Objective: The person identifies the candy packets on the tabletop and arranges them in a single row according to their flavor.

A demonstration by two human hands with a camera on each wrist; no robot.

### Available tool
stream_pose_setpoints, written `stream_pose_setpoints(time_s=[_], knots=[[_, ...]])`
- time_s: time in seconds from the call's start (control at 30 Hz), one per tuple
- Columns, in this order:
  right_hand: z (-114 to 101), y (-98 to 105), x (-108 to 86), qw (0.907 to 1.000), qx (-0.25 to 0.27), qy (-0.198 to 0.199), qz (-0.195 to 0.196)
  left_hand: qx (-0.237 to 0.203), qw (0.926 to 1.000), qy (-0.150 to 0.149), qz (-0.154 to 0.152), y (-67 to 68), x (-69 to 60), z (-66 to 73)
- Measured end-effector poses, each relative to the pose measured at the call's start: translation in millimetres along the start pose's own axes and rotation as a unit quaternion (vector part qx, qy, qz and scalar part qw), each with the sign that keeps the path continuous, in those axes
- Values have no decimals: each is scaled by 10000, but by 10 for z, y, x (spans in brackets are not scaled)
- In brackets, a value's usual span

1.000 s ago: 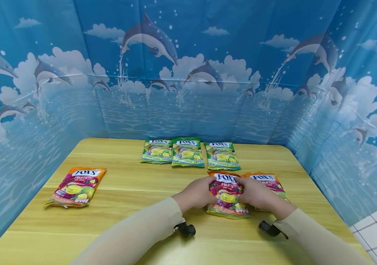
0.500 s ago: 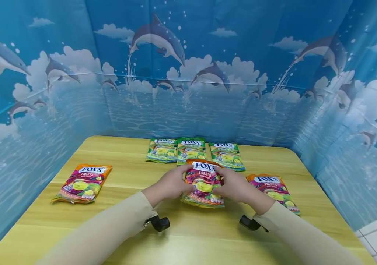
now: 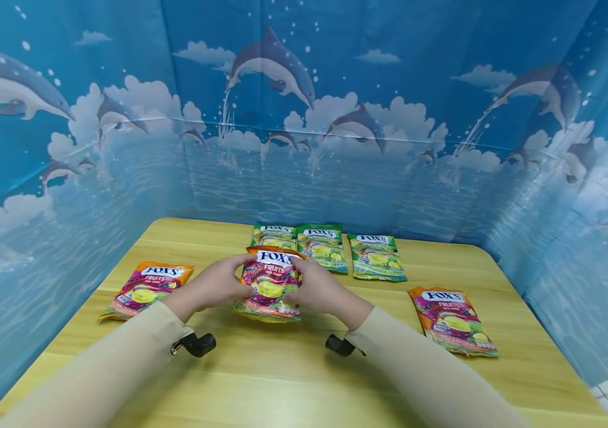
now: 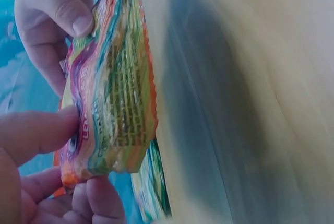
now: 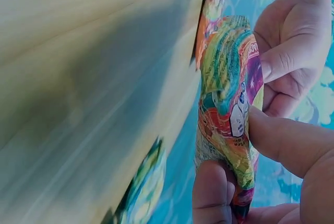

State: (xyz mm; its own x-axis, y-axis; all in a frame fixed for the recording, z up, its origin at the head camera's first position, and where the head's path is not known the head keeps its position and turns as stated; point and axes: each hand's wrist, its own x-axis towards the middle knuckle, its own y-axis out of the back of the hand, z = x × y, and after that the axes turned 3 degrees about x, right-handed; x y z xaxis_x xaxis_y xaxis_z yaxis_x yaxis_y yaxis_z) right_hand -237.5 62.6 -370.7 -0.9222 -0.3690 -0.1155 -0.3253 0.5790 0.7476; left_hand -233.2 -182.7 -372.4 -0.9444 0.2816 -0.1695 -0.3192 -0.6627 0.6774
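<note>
Both hands hold one candy bag [image 3: 270,285], an orange and purple FOX'S Fruits pack, raised off the table. My left hand [image 3: 219,282] grips its left side and my right hand [image 3: 321,288] its right side. In the left wrist view the thumb lies on the front of the bag [image 4: 112,88] with fingers curled behind it. From the right wrist, the bag [image 5: 229,104] is likewise pinched between thumb and fingers. Just beyond it lies a green Springs bag [image 3: 277,235], partly hidden. Left of my hands lies another Fruits bag [image 3: 148,288], partly covered by the left forearm.
Two more green bags, a middle one [image 3: 322,246] and a right one [image 3: 377,257], lie along the back of the wooden table [image 3: 261,380]. A third Fruits bag [image 3: 453,321] lies at the right. A dolphin-print curtain [image 3: 304,178] stands behind and at the sides.
Both hands have lifted the Fruits bag from beside the right-hand Fruits bag and carried it left, toward the green bags' left end. The head view has shifted slightly.
</note>
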Motion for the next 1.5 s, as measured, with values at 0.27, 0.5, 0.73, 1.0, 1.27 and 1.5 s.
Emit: stream_pose_setpoints(time_s=[0.27, 0.5, 0.73, 1.0, 1.27, 1.5], knots=[[-250, -381, 267, 9996, -64, 129, -232, 404, 9991, 119, -6, 258, -126, -381], [-378, -674, 468, 9987, -185, 127, -449, 1025, 9947, 68, 27, 366, -172, -689], [-377, -916, 628, 9966, -320, 47, -754, 1425, 9895, 210, -90, 400, -189, -893], [-364, -968, 682, 9956, -516, 16, -780, 1831, 9827, 135, -249, 461, -196, -912], [-377, -936, 692, 9911, -928, 42, -955, 1862, 9805, 250, -581, 520, -173, -892], [-352, -911, 699, 9883, -927, 216, -1191, 2017, 9767, 352, -635, 515, -159, -876]])
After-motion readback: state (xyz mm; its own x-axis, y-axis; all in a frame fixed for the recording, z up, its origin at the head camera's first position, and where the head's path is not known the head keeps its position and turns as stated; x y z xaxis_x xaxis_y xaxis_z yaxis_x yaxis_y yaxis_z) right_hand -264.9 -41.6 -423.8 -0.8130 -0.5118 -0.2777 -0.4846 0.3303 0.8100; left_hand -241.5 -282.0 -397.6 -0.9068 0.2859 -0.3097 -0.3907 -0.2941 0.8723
